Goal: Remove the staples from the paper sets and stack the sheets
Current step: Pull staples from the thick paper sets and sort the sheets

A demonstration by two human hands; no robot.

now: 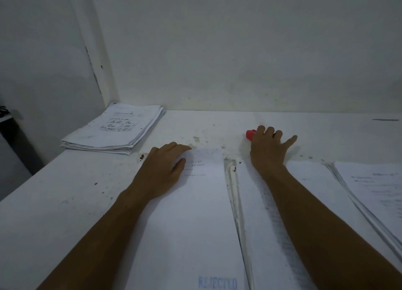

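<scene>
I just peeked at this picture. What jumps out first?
The small red tool stands out against all the white, far across the table under the right hand. The left hand lies on the near paper set, and a stack of sheets sits in the far left corner.

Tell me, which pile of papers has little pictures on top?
The paper stack in the far left corner by the wall. The other sheets show only text.
</scene>
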